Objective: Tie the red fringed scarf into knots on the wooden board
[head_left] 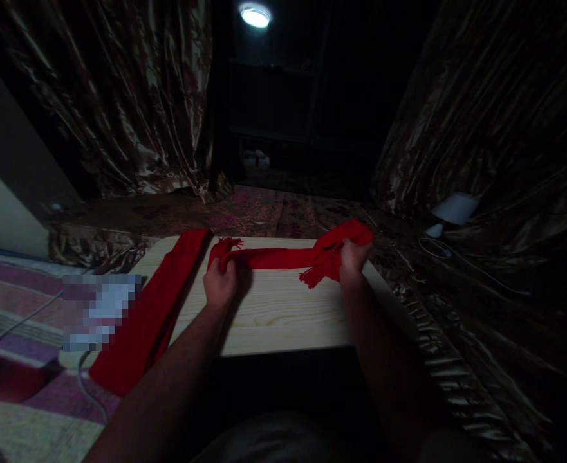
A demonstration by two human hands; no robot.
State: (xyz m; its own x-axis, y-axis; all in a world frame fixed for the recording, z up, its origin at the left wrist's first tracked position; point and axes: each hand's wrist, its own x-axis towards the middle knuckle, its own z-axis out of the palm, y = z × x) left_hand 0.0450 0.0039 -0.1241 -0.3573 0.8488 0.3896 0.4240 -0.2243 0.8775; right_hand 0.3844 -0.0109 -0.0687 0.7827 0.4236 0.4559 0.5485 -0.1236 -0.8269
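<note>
You have the red fringed scarf (280, 258) stretched between your two hands, over the far part of the pale wooden table (268, 315); your left hand (220, 283) pinches it near one fringed end; your right hand (354, 256) grips the bunched part, though its fingers are partly lost in the folds and the dim light; a second fringe hangs just left of that right hand; the step in hand looks like straightening and handling the cloth's length; the next move seems to call for firm grips at both sides, with the bunched folds eased flat and the fringe kept free; a long red cloth (167, 302) lies apart, along the table's left side.
</note>
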